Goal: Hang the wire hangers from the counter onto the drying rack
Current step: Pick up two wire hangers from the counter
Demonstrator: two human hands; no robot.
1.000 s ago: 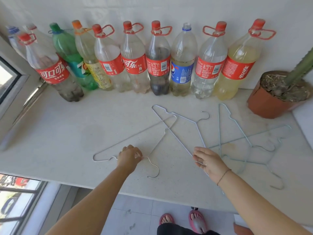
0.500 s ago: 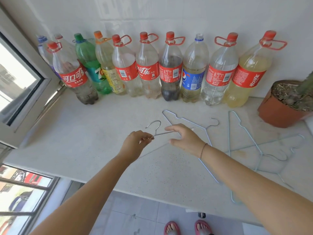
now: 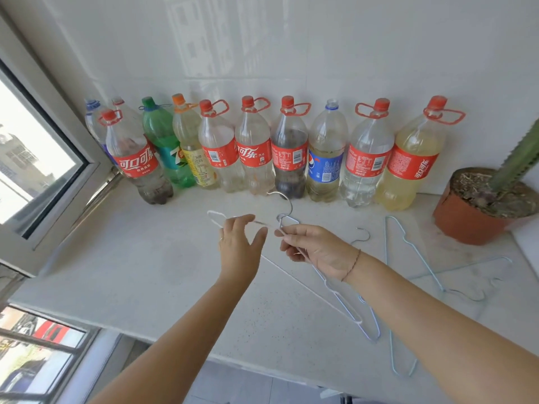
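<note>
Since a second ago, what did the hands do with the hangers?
The white hanger that lay flat has been lifted off the counter. The right hand now pinches it just below the hook, and the left hand, which first picked it up, has opened and let go. The blue hangers, bottles and plant pot stayed put.

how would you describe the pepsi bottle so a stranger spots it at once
Start at the white tiled wall behind the counter, where a row of big plastic bottles stands. Count from the plant pot at the right end: it is the third bottle, the pepsi bottle. It alone has a blue label and a blue cap; its neighbours have red ones.
</note>
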